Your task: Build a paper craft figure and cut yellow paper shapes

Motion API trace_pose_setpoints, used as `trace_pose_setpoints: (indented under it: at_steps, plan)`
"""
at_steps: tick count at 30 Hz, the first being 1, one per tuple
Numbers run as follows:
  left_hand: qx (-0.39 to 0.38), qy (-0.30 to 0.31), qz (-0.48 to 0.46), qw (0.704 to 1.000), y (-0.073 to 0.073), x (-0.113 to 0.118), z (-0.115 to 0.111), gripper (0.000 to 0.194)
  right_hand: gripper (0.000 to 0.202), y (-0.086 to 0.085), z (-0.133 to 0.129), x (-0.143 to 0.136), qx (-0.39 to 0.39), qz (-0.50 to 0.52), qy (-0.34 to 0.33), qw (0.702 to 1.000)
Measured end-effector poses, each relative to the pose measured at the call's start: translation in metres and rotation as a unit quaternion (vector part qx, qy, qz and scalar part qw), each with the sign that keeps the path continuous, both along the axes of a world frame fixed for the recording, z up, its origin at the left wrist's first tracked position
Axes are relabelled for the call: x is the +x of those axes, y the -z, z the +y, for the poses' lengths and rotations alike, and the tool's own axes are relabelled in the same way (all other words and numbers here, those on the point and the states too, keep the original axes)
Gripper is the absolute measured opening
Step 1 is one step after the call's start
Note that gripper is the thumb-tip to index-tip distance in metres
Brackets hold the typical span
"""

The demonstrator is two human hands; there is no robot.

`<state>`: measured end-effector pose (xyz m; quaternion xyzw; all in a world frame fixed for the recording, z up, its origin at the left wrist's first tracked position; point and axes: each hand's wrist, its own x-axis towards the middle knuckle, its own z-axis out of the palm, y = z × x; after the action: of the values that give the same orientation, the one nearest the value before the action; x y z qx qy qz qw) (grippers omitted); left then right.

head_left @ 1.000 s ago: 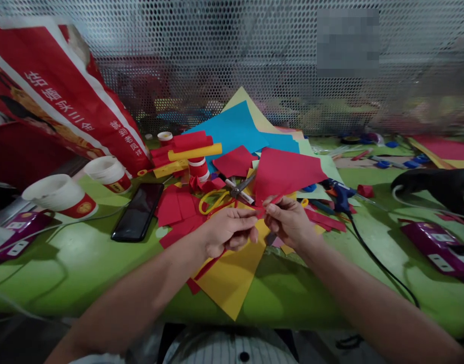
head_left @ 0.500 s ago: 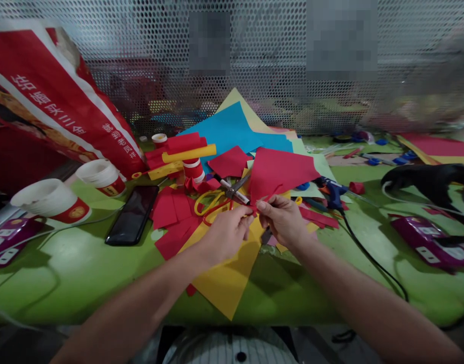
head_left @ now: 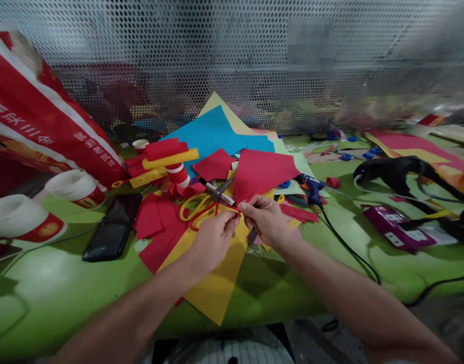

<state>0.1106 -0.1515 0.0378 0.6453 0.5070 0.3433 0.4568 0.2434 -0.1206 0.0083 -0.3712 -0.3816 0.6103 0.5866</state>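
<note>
- The left hand (head_left: 212, 238) has thumb and fingers pinched together at a thin red strip (head_left: 238, 208); how much of it the fingers cover cannot be told.
- The right hand (head_left: 268, 220) meets it just to the right, thumb and fingertips closed on the same strip, which sits between the hands above the near-middle of the paper pile.
- A light, even pinch should serve best: paper this narrow would probably crease or tear if tugged, so the two grips are better kept close together.
- Just beyond the fingertips lie scissors (head_left: 217, 194) and a white marker (head_left: 227, 199); knuckles are best held off the blades.
- Far side of the hands, a large red sheet (head_left: 265, 172) nearly matches the strip in colour, so watching it over the yellow sheet (head_left: 215, 290) on the near side should show its edges better.
- To the right, a glue gun (head_left: 312, 189) trails its cord (head_left: 349, 248) toward the near edge; the right forearm should stay clear of it.
</note>
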Motion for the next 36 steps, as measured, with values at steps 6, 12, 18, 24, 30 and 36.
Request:
trace_pose_setpoints:
  at_steps: [6,12,18,24,30,36]
  plan:
    - [-0.237,0.118,-0.211,0.941,0.002,-0.008,0.006,0.021,0.039,-0.009,-0.001,0.004,-0.022,0.043,-0.080,0.996]
    - [-0.276,0.139,-0.251,0.917,0.004,-0.007,0.008,0.022,0.041,-0.009,-0.001,0.003,-0.032,0.051,-0.059,0.996]
    - [-0.110,0.048,-0.031,0.992,0.002,0.000,0.001,0.020,0.041,-0.004,0.003,-0.001,-0.029,-0.007,0.007,1.000]
    - [-0.170,0.081,-0.119,0.975,0.002,-0.001,0.003,0.021,0.038,-0.003,0.005,0.001,-0.037,0.012,-0.018,0.999]
    - [-0.247,0.118,-0.225,0.935,0.006,-0.005,0.007,0.022,0.034,-0.003,0.005,0.002,-0.019,0.053,-0.042,0.997]
    - [-0.207,0.100,-0.137,0.963,0.003,-0.011,0.008,0.023,0.036,-0.006,0.010,0.009,-0.009,0.020,0.016,1.000]
